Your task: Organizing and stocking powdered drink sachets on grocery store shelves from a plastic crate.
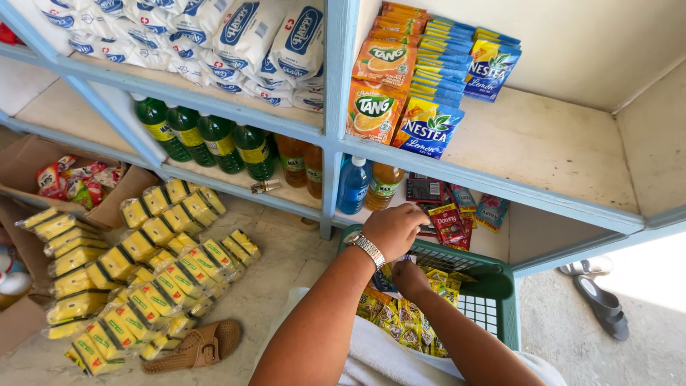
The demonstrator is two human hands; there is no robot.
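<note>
My left hand (393, 230), with a silver watch (366, 249) on its wrist, reaches onto the lower shelf. Its fingers curl over dark red sachets (449, 221) that lie there beside other small packets. My right hand (411, 277) is down inside a green plastic basket (500, 275), just below my left wrist. It rests among yellow sachets (400, 318), and its fingers are hidden. A white cloth (371, 357) lies across my lap under both arms.
The blue shelf unit holds green bottles (207, 139), amber bottles (304, 161), a blue bottle (353, 184), orange and blue drink-powder packets (400, 107) and white bags (250, 36). Yellow packs (143, 264), a brown sandal (196, 347) and a cardboard box (71, 182) are on the floor.
</note>
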